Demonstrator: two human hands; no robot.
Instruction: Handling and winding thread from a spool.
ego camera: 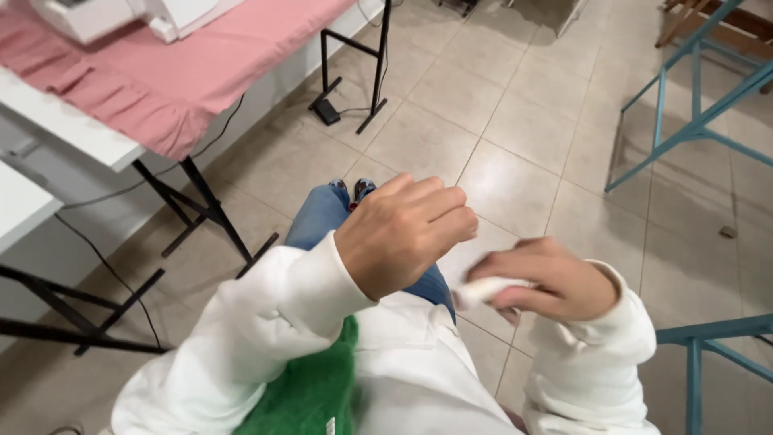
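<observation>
1. The person is sitting or standing over a tiled floor (515,121), looking down at both hands held in front of the body.
2. The left hand (400,234) is hanging in the air above the jeans-clad leg (322,213), fingers curled loosely inward, holding nothing that I can see.
3. The right hand (555,282) is blurred; its fingers are closing around a small white roll-like object (481,291), whose end is sticking out toward the left hand.
4. The white object is sitting between the two hands, near the left wrist but not touching it.
5. Both arms are wearing white sleeves (274,322); something green and fuzzy (310,395) is lying in the lap, under the left forearm.
6. A white desk (72,129) is standing at the far left, with a pink cloth (161,72) draping over its near edge.
7. A white machine (121,14) is sitting on the cloth toward the desk's far corner, cut off by the top edge of the view.
8. A teal metal frame (692,121) is standing at the right, well apart from the hands.
</observation>
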